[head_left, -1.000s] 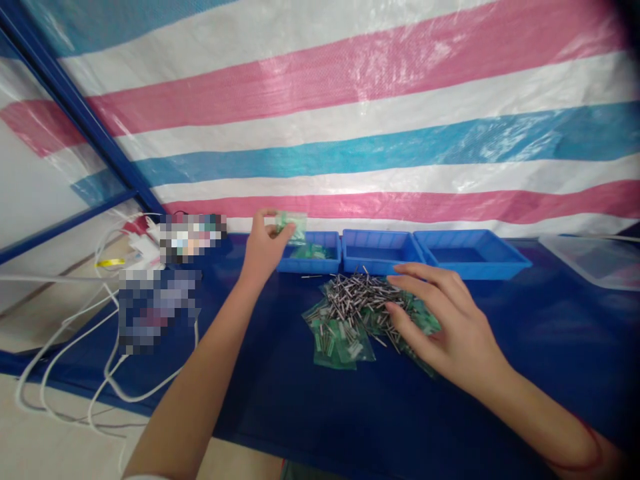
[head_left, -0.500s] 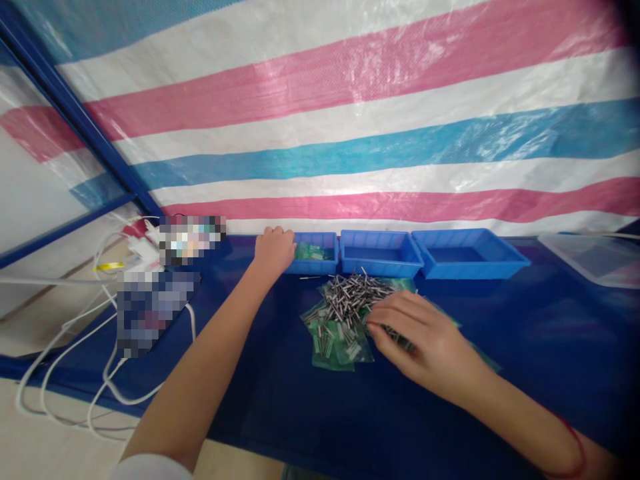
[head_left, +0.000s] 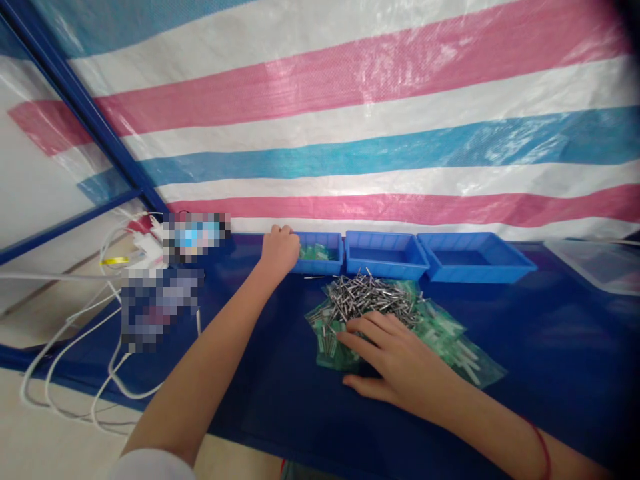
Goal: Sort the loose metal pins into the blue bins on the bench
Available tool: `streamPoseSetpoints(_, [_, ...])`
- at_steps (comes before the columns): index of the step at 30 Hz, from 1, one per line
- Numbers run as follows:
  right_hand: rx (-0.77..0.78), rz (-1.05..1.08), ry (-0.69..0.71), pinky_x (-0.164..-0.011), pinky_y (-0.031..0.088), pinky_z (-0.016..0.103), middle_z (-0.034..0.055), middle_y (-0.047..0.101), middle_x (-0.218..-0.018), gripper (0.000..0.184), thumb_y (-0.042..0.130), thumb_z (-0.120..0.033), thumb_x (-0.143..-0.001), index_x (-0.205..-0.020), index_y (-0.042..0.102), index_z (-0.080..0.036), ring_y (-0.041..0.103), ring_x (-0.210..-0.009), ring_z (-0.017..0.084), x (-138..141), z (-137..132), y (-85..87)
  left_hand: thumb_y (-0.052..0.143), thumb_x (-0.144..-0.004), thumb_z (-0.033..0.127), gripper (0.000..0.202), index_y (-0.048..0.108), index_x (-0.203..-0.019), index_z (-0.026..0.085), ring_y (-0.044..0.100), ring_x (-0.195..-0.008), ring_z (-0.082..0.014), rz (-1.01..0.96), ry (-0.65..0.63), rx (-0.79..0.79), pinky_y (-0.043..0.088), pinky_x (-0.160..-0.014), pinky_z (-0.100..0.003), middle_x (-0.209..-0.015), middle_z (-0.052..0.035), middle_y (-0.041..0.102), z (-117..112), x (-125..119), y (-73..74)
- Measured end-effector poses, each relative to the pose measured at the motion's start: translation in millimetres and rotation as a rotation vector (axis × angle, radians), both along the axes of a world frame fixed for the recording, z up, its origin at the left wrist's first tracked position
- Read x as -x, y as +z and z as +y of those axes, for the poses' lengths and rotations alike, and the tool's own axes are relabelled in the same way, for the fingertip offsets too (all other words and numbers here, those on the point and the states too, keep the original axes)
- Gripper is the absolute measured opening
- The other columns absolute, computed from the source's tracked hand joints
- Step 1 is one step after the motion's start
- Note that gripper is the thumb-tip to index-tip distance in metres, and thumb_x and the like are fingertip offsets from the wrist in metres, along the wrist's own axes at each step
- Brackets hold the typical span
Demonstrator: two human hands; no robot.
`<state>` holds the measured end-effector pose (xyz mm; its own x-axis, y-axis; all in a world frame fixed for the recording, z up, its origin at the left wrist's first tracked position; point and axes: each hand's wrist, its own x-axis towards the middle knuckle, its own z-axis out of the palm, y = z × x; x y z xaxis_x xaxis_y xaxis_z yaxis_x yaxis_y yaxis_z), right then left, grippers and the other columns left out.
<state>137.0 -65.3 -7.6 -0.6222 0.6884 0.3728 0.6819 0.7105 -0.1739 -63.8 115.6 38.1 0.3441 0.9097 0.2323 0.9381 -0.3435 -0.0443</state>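
My left hand is at the left end of the left blue bin, its fingers curled and their tips hidden. Whether they grip the bin's end or something small, I cannot tell. Small green bags lie inside that bin. My right hand has its fingers spread over the near side of a heap of thin metal pins. Beneath and around the pins are clear green plastic bags, some with pins or pale strips in them. Nothing shows in the right hand.
Two more blue bins, a middle one and a right one, stand in the row behind the heap. A clear plastic container is at far right. White cables and blurred-out devices lie left on the blue table.
My right hand has moved left and toward me, from beside the pin heap to over the near bags, and its fingers have spread. The left hand stays at the bin.
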Motion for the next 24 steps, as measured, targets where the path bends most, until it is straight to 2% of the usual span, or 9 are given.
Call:
streamPoseSetpoints(2, [-0.042,-0.014,-0.012,-0.078,0.043,0.040,0.0082,0.063,-0.103,0.039,0.067,-0.040,-0.079,-0.111,0.063,-0.017,0.054,-0.093,0.025,2.8,0.4,-1.2,0.048,-0.089,0.023,0.023,0.070,-0.086,0.015,0.048,-0.113,-0.0322,0.004,0.003,-0.033,0.041,-0.087,-0.043,-0.116,-0.0132,0.061,-7.8,-2.4,2.3])
streamPoseSetpoints(5, [-0.126,-0.018,-0.024,-0.072,0.043,0.039,0.0065,0.065,-0.094,0.027,0.069,-0.033,-0.079,-0.102,0.066,-0.017,0.056,-0.087,0.024,7.6,0.8,-1.5,0.047,-0.090,0.026,0.025,0.069,-0.098,0.018,0.048,-0.111,-0.0310,-0.040,-0.032,-0.075,0.041,-0.085,-0.043,-0.117,-0.0113,0.061,-22.0,-7.1,6.4])
streamPoseSetpoints(8, [-0.238,0.026,-0.012,-0.066,0.042,0.037,0.0044,0.066,-0.083,0.011,0.063,-0.022,-0.083,-0.091,0.068,-0.018,0.057,-0.078,0.022,9.7,2.1,-0.6,0.044,-0.093,0.025,0.026,0.067,-0.104,0.018,0.055,-0.103,-0.0233,-0.240,-0.229,-0.081,0.041,-0.089,-0.038,-0.108,-0.0078,0.066,-41.5,-13.7,7.3])
streamPoseSetpoints(11, [-0.289,0.131,-0.024,-0.067,0.043,0.036,0.0056,0.068,-0.083,0.011,0.057,-0.016,-0.087,-0.090,0.068,-0.016,0.058,-0.076,0.020,5.7,5.2,1.7,0.043,-0.095,0.028,0.025,0.066,-0.098,0.018,0.059,-0.097,-0.0187,-0.512,-0.396,-0.038,0.041,-0.090,-0.034,-0.101,-0.0044,0.069,-64.9,-21.0,5.4])
streamPoseSetpoints(15, [-0.209,0.356,-0.155,-0.075,0.047,0.033,0.0077,0.069,-0.089,0.014,0.053,-0.015,-0.090,-0.094,0.066,-0.015,0.062,-0.081,0.018,-6.7,10.3,6.9,0.046,-0.094,0.036,0.027,0.065,-0.102,0.019,0.061,-0.093,-0.0177,-0.725,-0.524,0.106,0.043,-0.089,-0.033,-0.099,-0.0047,0.070,-90.9,-29.6,3.8])
streamPoseSetpoints(19, [-0.104,0.622,-0.362,-0.075,0.048,0.030,0.0056,0.070,-0.091,0.014,0.052,-0.021,-0.091,-0.095,0.066,-0.019,0.065,-0.083,0.018,-16.6,12.4,11.3,0.063,-0.083,0.041,0.031,0.064,-0.106,0.020,0.061,-0.097,-0.0192,-0.765,-0.622,0.251,0.043,-0.090,-0.031,-0.103,-0.0045,0.070,-105.5,-38.5,0.6])
streamPoseSetpoints(21, [-0.044,0.706,-0.423,-0.074,0.049,0.030,0.0046,0.071,-0.092,0.015,0.053,-0.025,-0.091,-0.094,0.067,-0.021,0.065,-0.083,0.019,-18.8,12.4,11.7,0.067,-0.080,0.040,0.030,0.066,-0.102,0.020,0.062,-0.092,-0.0183,-0.779,-0.627,0.314,0.044,-0.085,-0.029,-0.098,-0.0035,0.070,-109.9,-43.2,-2.7])
streamPoseSetpoints(24, [0.061,0.798,-0.433,-0.073,0.050,0.030,0.0043,0.071,-0.093,0.016,0.054,-0.031,-0.090,-0.095,0.067,-0.023,0.065,-0.084,0.019,-20.3,12.6,10.1,0.063,-0.083,0.035,0.023,0.066,-0.096,0.017,0.064,-0.083,-0.0150,-0.882,-0.585,0.424,0.046,-0.077,-0.025,-0.092,-0.0026,0.070,-113.2,-48.4,-8.0])
